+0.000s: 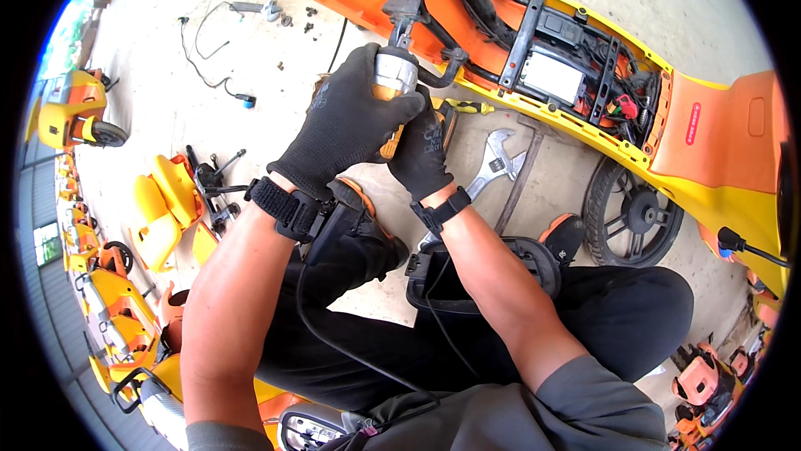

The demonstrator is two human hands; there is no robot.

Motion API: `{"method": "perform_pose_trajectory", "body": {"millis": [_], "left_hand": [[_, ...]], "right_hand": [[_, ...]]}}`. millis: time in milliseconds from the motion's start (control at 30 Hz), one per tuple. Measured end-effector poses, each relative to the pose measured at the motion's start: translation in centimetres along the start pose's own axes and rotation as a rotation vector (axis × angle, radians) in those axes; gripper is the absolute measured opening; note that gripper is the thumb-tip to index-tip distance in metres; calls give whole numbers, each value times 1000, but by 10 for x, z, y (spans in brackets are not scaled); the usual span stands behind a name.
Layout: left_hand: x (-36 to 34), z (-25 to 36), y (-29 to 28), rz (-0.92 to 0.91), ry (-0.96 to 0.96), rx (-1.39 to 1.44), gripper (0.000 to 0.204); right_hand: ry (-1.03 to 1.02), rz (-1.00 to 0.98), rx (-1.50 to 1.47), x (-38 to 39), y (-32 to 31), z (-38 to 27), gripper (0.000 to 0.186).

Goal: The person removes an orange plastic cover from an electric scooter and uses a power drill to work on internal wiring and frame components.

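Both gloved hands grip a yellow, silver-nosed power tool (392, 75) against a dark metal part (404, 24) of the orange-and-yellow scooter frame. My left hand (338, 121) is wrapped over the tool's body, thumb across its side. My right hand (421, 151) is closed around the tool lower down, partly hidden behind my left. Under the scooter's edge lies a yellow-handled screwdriver (472, 106). A large silver adjustable wrench (499, 163) rests on the floor beside my right hand. An exposed electrical compartment (551, 77) shows in the scooter body.
A wheel (639, 214) stands under the scooter. Cables (221, 84) and small parts lie on the concrete floor (259, 134). Loose yellow body panels (163, 209) sit at left, with more scooters (79, 117) beyond. A black open container (442, 284) is between my legs.
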State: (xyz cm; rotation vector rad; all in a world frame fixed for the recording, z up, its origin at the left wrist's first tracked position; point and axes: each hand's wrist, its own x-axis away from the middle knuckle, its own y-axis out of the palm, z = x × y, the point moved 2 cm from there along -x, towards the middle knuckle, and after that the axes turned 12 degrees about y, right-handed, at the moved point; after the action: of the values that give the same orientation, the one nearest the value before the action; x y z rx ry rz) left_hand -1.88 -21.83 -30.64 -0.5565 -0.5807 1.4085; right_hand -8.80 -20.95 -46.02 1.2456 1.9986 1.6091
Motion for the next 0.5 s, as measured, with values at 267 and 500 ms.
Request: {"method": "perform_pose_trajectory", "body": {"millis": [267,500], "left_hand": [[-2,-2,1,-14,-14,-40,52],[-3,3,1,-8,-2,-69,54]], "right_hand": [[-43,-33,142,6,8,-7,20],[118,-74,-221,1,-3,2,27]]}}
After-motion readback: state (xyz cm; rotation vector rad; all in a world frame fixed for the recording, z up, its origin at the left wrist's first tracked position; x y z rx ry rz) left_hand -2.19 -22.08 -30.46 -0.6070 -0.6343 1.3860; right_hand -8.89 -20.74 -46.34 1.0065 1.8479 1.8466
